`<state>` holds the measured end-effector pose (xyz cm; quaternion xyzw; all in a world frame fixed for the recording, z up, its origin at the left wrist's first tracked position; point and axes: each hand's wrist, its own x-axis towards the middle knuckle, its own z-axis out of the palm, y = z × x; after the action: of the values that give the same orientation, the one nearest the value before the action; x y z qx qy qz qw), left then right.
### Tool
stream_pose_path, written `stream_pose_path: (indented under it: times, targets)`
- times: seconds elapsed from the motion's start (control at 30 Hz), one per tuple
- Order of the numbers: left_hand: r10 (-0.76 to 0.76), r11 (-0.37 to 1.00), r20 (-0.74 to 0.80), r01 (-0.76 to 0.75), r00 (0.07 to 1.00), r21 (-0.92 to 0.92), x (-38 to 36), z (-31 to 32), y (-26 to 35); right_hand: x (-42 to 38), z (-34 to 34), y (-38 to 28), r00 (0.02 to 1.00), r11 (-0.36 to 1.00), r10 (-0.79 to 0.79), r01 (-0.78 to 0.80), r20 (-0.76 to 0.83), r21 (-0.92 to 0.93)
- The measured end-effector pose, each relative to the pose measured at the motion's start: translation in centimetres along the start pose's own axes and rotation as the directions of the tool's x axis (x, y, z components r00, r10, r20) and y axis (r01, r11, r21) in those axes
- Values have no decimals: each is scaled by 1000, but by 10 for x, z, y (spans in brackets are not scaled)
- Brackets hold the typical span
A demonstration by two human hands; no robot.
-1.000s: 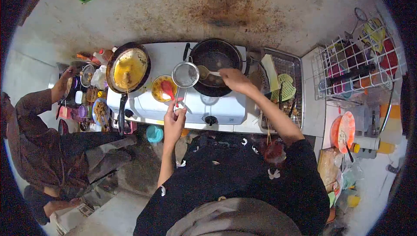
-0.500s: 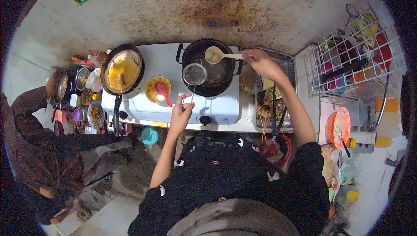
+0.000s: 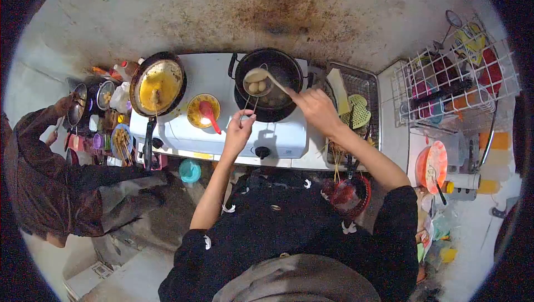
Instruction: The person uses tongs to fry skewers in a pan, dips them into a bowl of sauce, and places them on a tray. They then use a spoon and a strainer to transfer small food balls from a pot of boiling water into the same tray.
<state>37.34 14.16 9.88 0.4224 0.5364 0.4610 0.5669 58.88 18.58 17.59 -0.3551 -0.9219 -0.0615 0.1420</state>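
My left hand (image 3: 238, 134) is closed around the thin handle of a small wire strainer (image 3: 248, 93), held over a dark two-handled pan (image 3: 290, 64) on the stove. Several pale round balls (image 3: 258, 87) sit in the strainer. Tipped above it is a cream-coloured ladle (image 3: 255, 73), its bowl overlapping the strainer's far side. My right hand (image 3: 317, 111) grips the ladle's handle from the right. Left of my left hand, a yellow patterned bowl (image 3: 193, 115) holds a red spoon (image 3: 208, 112).
A frying pan (image 3: 177, 92) with yellow liquid occupies the stove's (image 3: 217, 145) left side. To the right are a wire-mesh tray (image 3: 368, 93) with skewers and a white wire rack (image 3: 445, 110). Another person (image 3: 47, 174) works at far left, near a plate of skewers (image 3: 121, 140).
The ladle has moved left and tipped over the strainer. The balls, in the ladle before, now lie in the strainer. My right hand has come left and nearer my body.
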Motion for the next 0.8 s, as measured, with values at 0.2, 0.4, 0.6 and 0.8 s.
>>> stream_pose_path:
  times: [0.2, 0.4, 0.6, 0.8]
  targets:
    - [35, 990, -72, -25, 997, 137, -3, -8, -3, 11, 1, 19, 950, 958, 283, -286, -129, 1]
    - [15, 994, -57, -8, 998, 112, -1, -17, 8, 19, 58, 36, 972, 940, 232, -231, -26, -253]
    - [52, 996, -68, -47, 996, 74, 7, -21, 2, 23, 95, 39, 993, 956, 121, -121, -17, -268]
    - [21, 998, -59, -18, 998, 60, 6, -24, 7, 8, 72, 12, 975, 989, 128, -112, 179, -95]
